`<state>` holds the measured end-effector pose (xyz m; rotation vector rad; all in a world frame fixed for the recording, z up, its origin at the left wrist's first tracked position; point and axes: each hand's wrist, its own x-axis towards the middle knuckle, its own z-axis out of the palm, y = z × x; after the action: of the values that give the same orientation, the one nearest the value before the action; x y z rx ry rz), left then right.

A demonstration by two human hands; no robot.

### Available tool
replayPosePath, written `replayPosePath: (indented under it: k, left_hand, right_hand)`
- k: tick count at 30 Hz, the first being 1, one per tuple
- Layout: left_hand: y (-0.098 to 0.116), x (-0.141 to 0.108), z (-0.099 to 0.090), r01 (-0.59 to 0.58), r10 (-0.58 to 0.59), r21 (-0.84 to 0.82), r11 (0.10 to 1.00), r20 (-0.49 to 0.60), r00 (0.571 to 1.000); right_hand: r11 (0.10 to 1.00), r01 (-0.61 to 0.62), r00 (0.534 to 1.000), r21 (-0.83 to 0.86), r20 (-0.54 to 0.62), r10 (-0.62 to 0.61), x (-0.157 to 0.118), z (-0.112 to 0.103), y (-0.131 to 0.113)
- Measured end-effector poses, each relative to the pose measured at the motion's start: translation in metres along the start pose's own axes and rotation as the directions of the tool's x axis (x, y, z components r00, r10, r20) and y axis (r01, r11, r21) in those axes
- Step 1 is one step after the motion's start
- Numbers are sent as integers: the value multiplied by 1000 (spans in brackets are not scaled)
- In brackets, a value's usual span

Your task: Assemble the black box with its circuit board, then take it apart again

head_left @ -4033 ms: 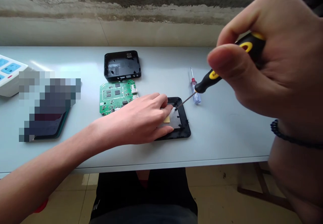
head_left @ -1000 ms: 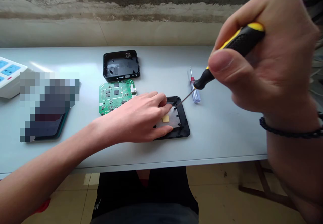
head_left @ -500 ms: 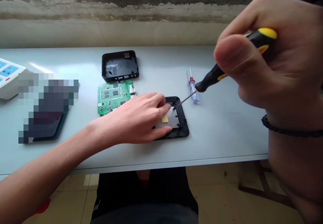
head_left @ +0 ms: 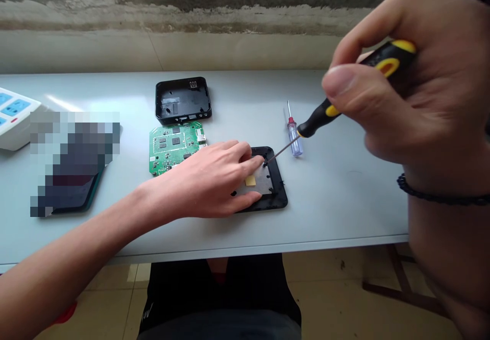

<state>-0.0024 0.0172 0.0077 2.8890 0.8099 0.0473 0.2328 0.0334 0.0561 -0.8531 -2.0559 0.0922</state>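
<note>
My right hand [head_left: 406, 79] is closed around a black and yellow screwdriver [head_left: 319, 118]. Its thin shaft slants down to the left, and the tip meets a small black post near the upper right corner of a black plastic case cover [head_left: 280, 197]. Over the left part of that cover lies my left hand [head_left: 220, 179], holding it against the table with thumb and index finger apart. Between those fingers shows a grey metal plate [head_left: 262, 183] with a yellow pad [head_left: 250, 180]. A green circuit board [head_left: 168, 148] sits left of the cover, partly hidden by my left hand.
Behind the board stands an open black case shell [head_left: 184, 97]. A small clear-handled screwdriver [head_left: 294, 138] lies right of the cover. A dark phone [head_left: 76, 176], partly pixelated, and a white power strip [head_left: 23, 125] are at the left. The table's front edge [head_left: 268, 250] runs close by.
My right hand has turned the screwdriver handle slightly, and its yellow markings show differently. The shaft tip stays at the same corner. My left hand and the cover have barely moved.
</note>
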Motion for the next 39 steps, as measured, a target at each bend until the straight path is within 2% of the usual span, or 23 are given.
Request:
replayPosePath:
  k: [4, 8, 12, 18, 23, 26, 29, 33, 36, 39]
  left_hand:
    - [-1, -1, 1, -5, 5, -1, 1000, -1, 1000]
    - [-1, -1, 0, -3, 3, -1, 1000, 6, 1000]
    - [-1, 0, -1, -3, 3, 2, 1000, 7, 1000]
    - [-1, -2, 0, -16, 16, -5, 1000, -18, 1000]
    - [-1, -2, 0, -3, 3, -7, 1000, -6, 1000]
    - [-1, -1, 0, -1, 1, -9, 1000, 1, 1000]
    - [-1, -1, 0, -10, 10, -9, 1000, -11, 1000]
    - [-1, -3, 1, -17, 17, 1, 1000, -24, 1000]
    - [-1, -2, 2, -21, 21, 5, 1000, -24, 999]
    - [-1, -2, 2, -20, 20, 4, 1000, -23, 1000]
  right_hand:
    - [995, -60, 998, 79, 32, 58, -1, -2, -1]
    - [1000, 18, 1000, 20, -22, -17, -1, 2, 2]
    - [997, 45, 999, -58, -27, -47, -1, 1, 6]
    - [996, 34, 999, 81, 3, -34, -2, 0, 7]
    - [996, 73, 997, -59, 31, -71, 0, -2, 6]
    - [993, 97, 995, -63, 21, -95, 0, -2, 7]
    - [994, 101, 994, -46, -40, -102, -1, 1, 10]
    - [997, 79, 979, -17, -186, -81, -5, 5, 22]
    - [1000, 2, 970, 5, -243, -1, -7, 4, 31]
    - [998, -54, 957, -16, -286, 48, -6, 0, 28]
